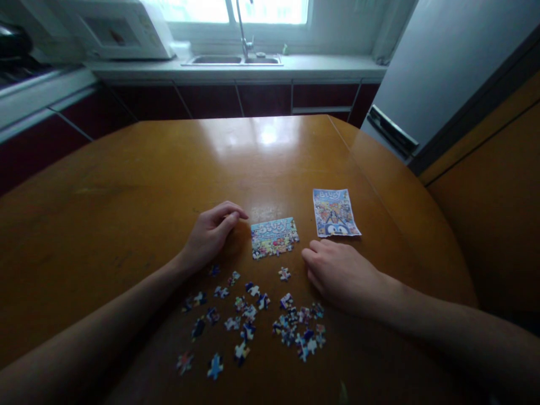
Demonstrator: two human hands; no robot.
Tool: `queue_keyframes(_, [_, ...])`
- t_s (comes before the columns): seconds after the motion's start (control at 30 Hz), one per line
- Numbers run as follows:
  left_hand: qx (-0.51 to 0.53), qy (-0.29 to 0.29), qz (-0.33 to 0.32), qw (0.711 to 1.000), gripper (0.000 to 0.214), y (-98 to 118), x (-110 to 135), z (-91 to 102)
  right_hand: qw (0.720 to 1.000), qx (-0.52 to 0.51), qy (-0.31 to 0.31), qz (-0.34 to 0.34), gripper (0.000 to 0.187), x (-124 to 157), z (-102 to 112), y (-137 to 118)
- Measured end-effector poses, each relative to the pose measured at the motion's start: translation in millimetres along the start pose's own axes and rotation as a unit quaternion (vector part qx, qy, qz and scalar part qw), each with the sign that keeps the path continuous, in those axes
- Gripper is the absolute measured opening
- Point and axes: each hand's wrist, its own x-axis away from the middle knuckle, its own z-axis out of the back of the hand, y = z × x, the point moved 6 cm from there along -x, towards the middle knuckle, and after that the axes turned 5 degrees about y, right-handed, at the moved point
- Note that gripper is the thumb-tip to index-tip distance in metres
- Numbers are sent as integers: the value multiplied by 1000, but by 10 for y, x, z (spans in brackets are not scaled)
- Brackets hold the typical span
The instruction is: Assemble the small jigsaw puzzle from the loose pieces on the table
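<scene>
A partly assembled jigsaw puzzle (pixel 275 238) lies flat between my hands, with a straight top edge and a knobbly lower edge. My left hand (pixel 213 230) rests on the table just left of it, fingers loosely stretched toward its upper left corner and holding nothing visible. To the right of the puzzle, my right hand (pixel 341 273) lies with its fingers curled under, so whatever they may hold is hidden. One loose puzzle piece (pixel 284 274) sits just below the assembled part. Nearer to me is a cluster of loose pieces (pixel 295 326), with several others scattered to its left.
A printed picture sheet (pixel 336 212) lies beyond my right hand. All of this is on a glossy wooden table (pixel 169 163) with rounded sides. Behind it are a counter with a sink (pixel 219 59), a white microwave (pixel 122 31) and, at right, a fridge (pixel 442 67).
</scene>
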Motion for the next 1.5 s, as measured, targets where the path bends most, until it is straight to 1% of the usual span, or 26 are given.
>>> queue_keyframes(0.33, [1,-3,5,1000,21,19,5,-5,1000,-15,-6,-5,10,-6,-8,24])
queue_keyframes(0.47, [12,-5,4,1000,23,45,9,-23,1000,-20,-10,-17,12,-10,-26,50])
queue_keyframes(0.57, [22,-2,3,1000,22,42,11,-32,999,-33,-2,-42,15,-27,-4,84])
queue_keyframes(0.67, [34,0,-2,999,21,36,14,-40,994,-46,27,-91,20,-70,63,171])
queue_keyframes(0.77, [36,-4,-5,999,20,39,15,-45,984,-74,82,-138,23,-114,150,297])
queue_keyframes(0.83, [34,-5,-6,999,20,46,15,-46,977,-98,118,-149,22,-131,193,363])
queue_keyframes(0.93, [32,-8,-7,999,21,48,15,-49,971,-116,151,-145,22,-136,223,413])
queue_keyframes(1.27, [38,-14,-1,999,20,24,12,-65,966,-143,175,-126,21,-141,205,442])
queue_keyframes(1.5, [31,-13,-7,999,19,24,8,-61,967,-176,157,-100,17,-149,181,374])
